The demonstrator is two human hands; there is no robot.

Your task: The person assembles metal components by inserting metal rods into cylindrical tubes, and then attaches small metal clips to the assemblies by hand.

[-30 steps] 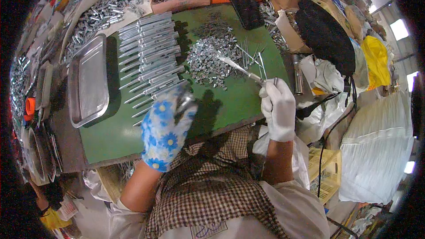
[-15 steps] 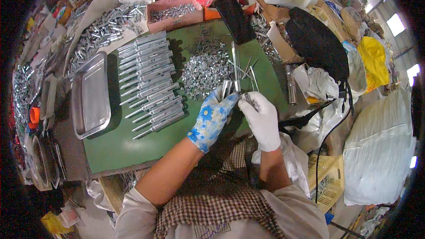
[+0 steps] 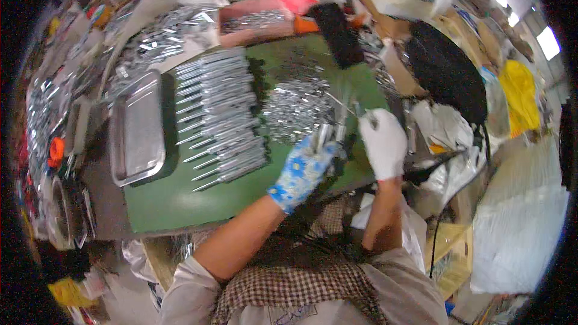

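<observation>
On the green tabletop (image 3: pixel 174 204), a steel tray (image 3: pixel 137 127) lies left of a row of metal rods (image 3: pixel 220 117). The left hand (image 3: pixel 304 168) has come across; its fingers clamp 1 metal sleeve (image 3: pixel 322 137). The right hand (image 3: pixel 383 143) grips thin pins (image 3: pixel 343 121) beside it, so both parts now meet.

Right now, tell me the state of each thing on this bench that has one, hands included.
Left hand: blue flowered glove, closed around a metal sleeve.
Right hand: white glove, gripping thin metal rods.
Steel tray: lying flat, empty.
Finished bolts: laid in a row.
Loose parts pile: heaped on the green mat.
</observation>
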